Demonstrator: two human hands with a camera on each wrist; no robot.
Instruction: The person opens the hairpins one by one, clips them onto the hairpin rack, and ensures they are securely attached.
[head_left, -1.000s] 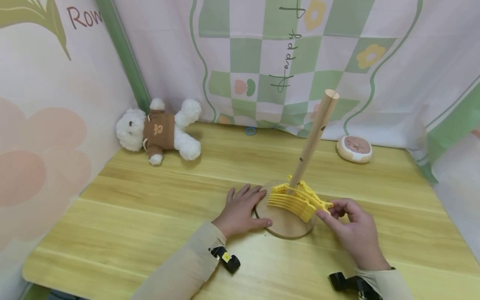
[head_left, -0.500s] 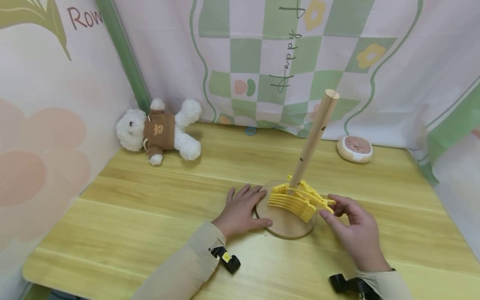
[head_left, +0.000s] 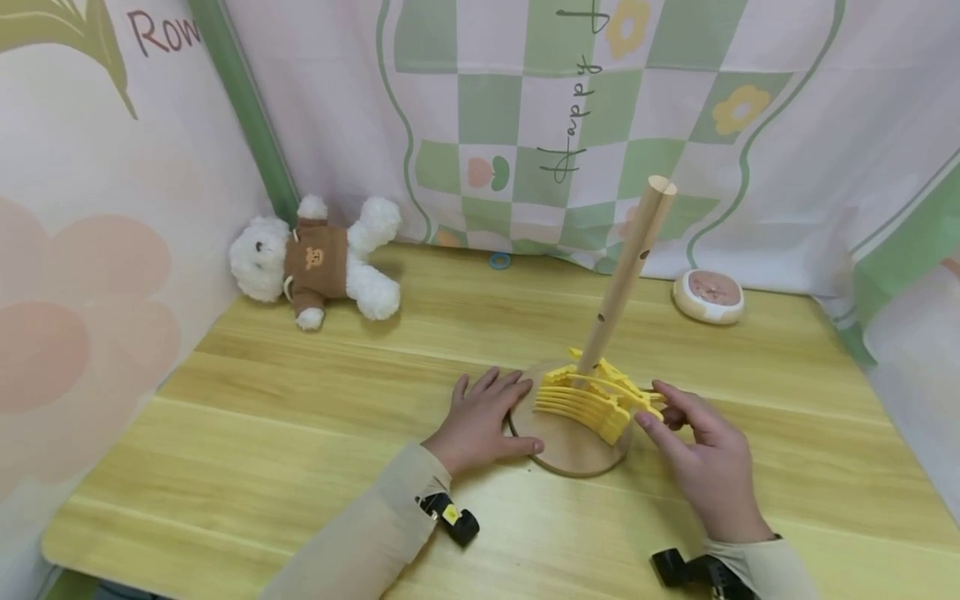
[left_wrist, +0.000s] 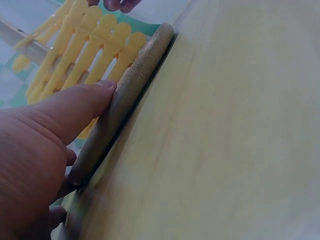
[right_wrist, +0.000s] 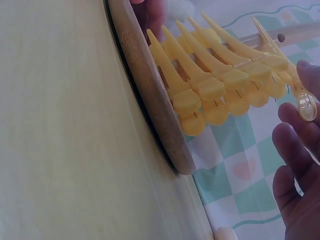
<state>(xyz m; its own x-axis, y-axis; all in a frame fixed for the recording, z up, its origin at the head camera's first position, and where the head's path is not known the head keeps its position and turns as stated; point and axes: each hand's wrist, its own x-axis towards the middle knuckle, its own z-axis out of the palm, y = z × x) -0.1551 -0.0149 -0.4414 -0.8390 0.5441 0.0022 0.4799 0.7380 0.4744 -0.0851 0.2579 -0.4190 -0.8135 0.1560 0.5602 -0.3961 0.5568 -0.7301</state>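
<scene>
A pale wooden pole (head_left: 624,279) with dark holes rises, leaning in this view, from a round wooden base (head_left: 573,454). Several yellow curved plastic pieces (head_left: 577,407) with rounded end knobs are stacked low around the pole. My left hand (head_left: 480,427) rests on the left side of the base, fingers spread and thumb (left_wrist: 92,97) at its rim. At the stack's right end, my right hand (head_left: 708,467) pinches the uppermost yellow piece (right_wrist: 306,106) by its looped end between thumb and index finger. That piece tilts away from those below, which lie evenly layered.
A white plush toy (head_left: 315,258) in a brown top lies at the back left of the wooden table (head_left: 300,433). A small blue ring (head_left: 499,261) and a round white-and-pink device (head_left: 708,296) sit along the back, before a printed curtain (head_left: 491,108).
My right hand shifts slightly, first a little outward and then back toward the stack, the end of the top yellow piece moving with it. My left hand stays on the base.
</scene>
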